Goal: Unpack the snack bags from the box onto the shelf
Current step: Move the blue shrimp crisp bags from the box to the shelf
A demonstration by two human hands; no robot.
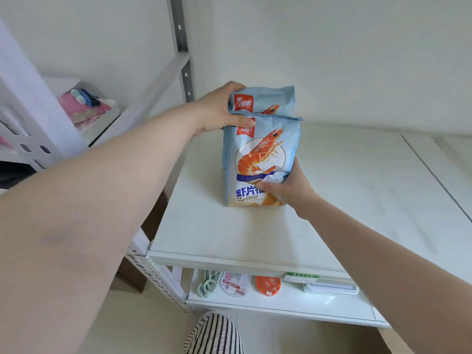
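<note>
Two light-blue shrimp crisp bags stand upright, one behind the other, on the white shelf board (pixel 344 200). The front bag (pixel 263 159) shows a big orange shrimp; the rear bag (pixel 265 100) peeks above it. My left hand (pixel 217 111) grips the tops of the bags at their left side, thumb across the front bag's upper corner. My right hand (pixel 288 190) holds the front bag's lower right corner, thumb pressed on its face. The box is out of sight.
A grey slotted upright (pixel 181 47) rises behind the left hand. The lower shelf (pixel 281 300) carries a green hook, a round packet, an orange lid and a flat container. A neighbouring rack at left holds pink items (pixel 84 106). The shelf board stretches bare to the right.
</note>
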